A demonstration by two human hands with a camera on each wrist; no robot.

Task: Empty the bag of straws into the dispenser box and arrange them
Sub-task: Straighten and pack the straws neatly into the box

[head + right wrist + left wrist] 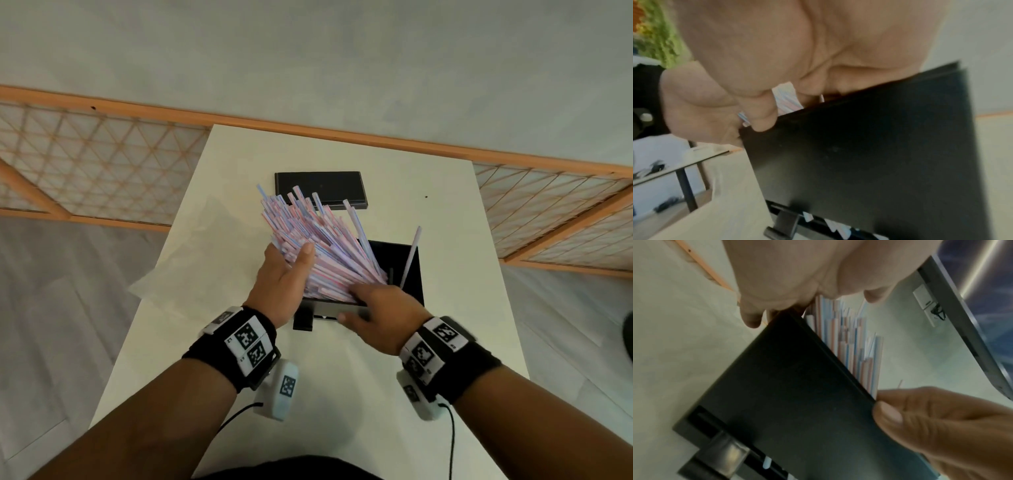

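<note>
— Head view: what are the hands doing?

— The left hand [286, 274] lies with fingers extended against the left side of a fanned bundle of striped straws [318, 240], thumb along its near face. The right hand [380, 308] rests spread on the straws' lower ends, its thumb on the front wall of the black dispenser box [412, 274].

— Where are the straws?

— Their lower ends stand in the open box, leaning up and to the left; one straw [411, 255] leans at the right wall.

— And around it?

— The box stands on a white table [462, 240]. A clear empty bag [191, 260] lies to the left, a flat black lid [320, 190] behind.
</note>
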